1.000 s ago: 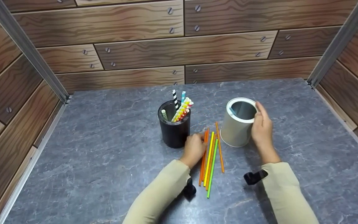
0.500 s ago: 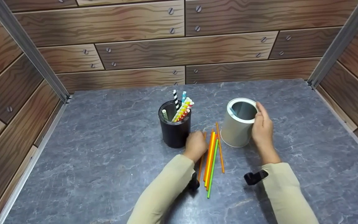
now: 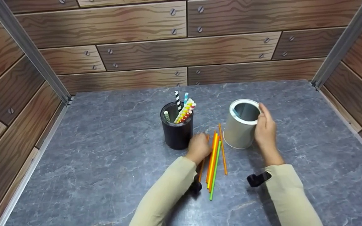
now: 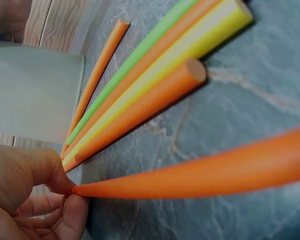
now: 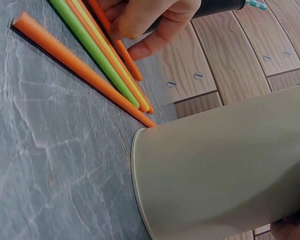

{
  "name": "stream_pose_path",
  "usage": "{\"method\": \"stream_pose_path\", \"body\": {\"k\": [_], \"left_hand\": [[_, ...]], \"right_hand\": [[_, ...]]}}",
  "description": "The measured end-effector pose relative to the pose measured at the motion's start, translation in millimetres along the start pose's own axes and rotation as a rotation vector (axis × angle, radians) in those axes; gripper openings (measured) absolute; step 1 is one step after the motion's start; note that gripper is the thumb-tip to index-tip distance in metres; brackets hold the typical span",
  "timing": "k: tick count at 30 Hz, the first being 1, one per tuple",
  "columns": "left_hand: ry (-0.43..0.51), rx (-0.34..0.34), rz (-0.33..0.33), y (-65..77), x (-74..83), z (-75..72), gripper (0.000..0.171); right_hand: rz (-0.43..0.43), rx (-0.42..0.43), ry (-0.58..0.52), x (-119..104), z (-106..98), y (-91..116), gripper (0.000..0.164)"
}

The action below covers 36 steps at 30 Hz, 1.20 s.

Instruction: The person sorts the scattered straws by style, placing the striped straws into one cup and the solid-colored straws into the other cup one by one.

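In the head view, my left hand (image 3: 199, 147) is by the foot of the black cup (image 3: 177, 133). Its thumb and fingertip pinch the end of a thin orange stick (image 4: 200, 175), which is separate from the bundle in the left wrist view. To its right lies a loose row of thin sticks, with a green stick (image 3: 215, 171), a yellow stick (image 4: 210, 37) and several orange ones. My right hand (image 3: 265, 133) holds the upper right side of a pale grey canister (image 3: 239, 131), its index finger along the rim; some fingers are hidden behind it. The canister stands upright.
Several patterned paper straws (image 3: 184, 113) stand in the black cup, striped and dotted. A light blue piece (image 3: 236, 112) shows inside the canister. One orange stick (image 3: 223, 150) lies against the canister's foot. Wood-pattern walls (image 3: 143, 53) enclose the grey marbled table (image 3: 105, 150).
My left hand has shifted slightly right, and the left orange stick now lies apart from the others, which are bunched closer together. My right hand and the canister stay put.
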<state>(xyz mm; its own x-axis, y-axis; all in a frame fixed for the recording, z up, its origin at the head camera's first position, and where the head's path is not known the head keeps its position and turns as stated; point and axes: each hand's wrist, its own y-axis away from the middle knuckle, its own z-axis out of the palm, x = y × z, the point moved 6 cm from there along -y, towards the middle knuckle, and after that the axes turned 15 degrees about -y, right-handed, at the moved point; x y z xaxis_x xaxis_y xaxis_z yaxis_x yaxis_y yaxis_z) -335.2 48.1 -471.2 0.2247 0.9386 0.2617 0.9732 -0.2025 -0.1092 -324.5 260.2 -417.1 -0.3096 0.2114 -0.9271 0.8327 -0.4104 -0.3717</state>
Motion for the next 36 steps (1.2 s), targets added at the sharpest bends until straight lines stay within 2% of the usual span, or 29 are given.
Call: {"method": "stream_pose_path", "body": {"k": [6,14,21,31,36], "left_hand": [[0.085,-0.049,-0.002,-2.4,-5.0,2.4,0.033],[0.23,-0.113,-0.08,-3.8,-14.5,7.0,0.036],[0.315,-0.154,-0.122,-2.8,-17.6,11.8,0.021],[0.445,-0.155,-0.13,-0.8,-14.3,13.6,0.02],[0.591,-0.115,-0.18,-0.6,-13.0,7.1,0.023]], "right_hand": [[0.012,0.0,-0.001,-0.4,0.2,-0.4,0.045],[0.013,-0.008,0.003,-0.8,-0.4,-0.8,0.046],[0.017,-0.007,0.004,-0.3,-0.8,-1.2,0.046],[0.005,-0.001,0.004,0.1,-0.7,-1.1,0.045],[-0.003,-0.002,0.013,0.3,-0.8,-0.2,0.045]]}}
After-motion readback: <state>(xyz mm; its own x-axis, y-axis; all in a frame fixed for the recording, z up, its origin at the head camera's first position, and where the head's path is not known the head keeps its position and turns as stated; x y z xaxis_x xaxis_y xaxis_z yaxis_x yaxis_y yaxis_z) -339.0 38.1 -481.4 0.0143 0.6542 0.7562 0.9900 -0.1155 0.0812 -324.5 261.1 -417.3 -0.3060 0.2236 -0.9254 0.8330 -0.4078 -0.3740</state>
